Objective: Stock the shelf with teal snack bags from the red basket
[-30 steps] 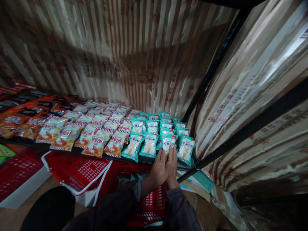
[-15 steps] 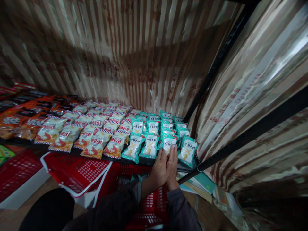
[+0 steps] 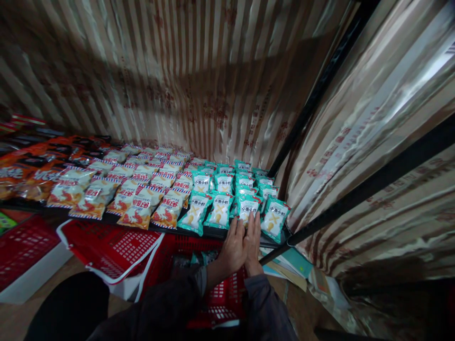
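Note:
My left hand [image 3: 232, 247] and my right hand [image 3: 252, 244] lie side by side at the shelf's front edge. Their fingers are stretched out flat, tips resting against the lower part of a teal-and-white snack bag [image 3: 249, 206]. That bag leans in the front row, its bottom hidden behind the fingers. To its right sits another teal snack bag [image 3: 275, 219]; on the left are two more, the nearer one [image 3: 219, 210] close to my left fingertips. Further rows of teal bags stand behind.
White-and-orange snack bags [image 3: 136, 207] and darker orange bags [image 3: 42, 179] fill the shelf leftward. Red baskets [image 3: 117, 244] stand below, one under my forearms holding some packets. Black metal posts [image 3: 302, 113] frame the right side, and striped curtains [image 3: 199, 85] hang behind and beside it.
The view has shifted slightly, so the shelf sits a little further left. Both hands stay against the same teal bag, with the fingers of each slightly more apart.

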A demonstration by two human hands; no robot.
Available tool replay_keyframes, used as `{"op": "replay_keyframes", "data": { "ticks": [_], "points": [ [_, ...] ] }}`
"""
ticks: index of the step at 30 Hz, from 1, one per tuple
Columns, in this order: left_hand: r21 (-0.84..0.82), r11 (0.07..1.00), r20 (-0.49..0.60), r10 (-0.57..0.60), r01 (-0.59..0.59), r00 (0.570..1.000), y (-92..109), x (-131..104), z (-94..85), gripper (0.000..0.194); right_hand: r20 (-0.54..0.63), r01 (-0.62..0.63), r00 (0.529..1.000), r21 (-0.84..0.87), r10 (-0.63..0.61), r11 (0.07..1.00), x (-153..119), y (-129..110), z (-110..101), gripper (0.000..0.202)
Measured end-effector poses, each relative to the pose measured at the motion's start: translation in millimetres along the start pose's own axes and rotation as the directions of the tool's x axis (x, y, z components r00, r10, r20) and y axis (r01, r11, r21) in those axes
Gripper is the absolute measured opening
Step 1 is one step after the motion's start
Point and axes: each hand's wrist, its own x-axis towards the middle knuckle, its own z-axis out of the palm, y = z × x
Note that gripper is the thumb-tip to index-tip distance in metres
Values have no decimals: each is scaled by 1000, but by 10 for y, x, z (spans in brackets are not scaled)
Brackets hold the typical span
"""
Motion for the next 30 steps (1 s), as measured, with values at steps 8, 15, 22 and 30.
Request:
{"op": "replay_keyframes", "data": {
  "ticks": [8, 15, 22, 30],
  "points": [
    [42, 998, 60, -43, 41, 997, 58, 23, -48, 59, 39, 29, 999, 27, -30, 999, 46, 39, -44, 60],
    [52, 998, 53, -40, 37, 998, 62, 16, -29, 57, -18, 55, 998, -21, -55, 998, 11, 87, -61, 61],
    [41, 999, 51, -29, 27, 998, 131, 1, -96, 55, -78, 37, 996, -58, -42, 998, 52, 94, -189, 58],
    [17, 999, 53, -46, 45, 998, 153, -66, -61, 57, -199, -21, 980, -141, -7, 990, 112, 54, -435, 56]
  ]
}}
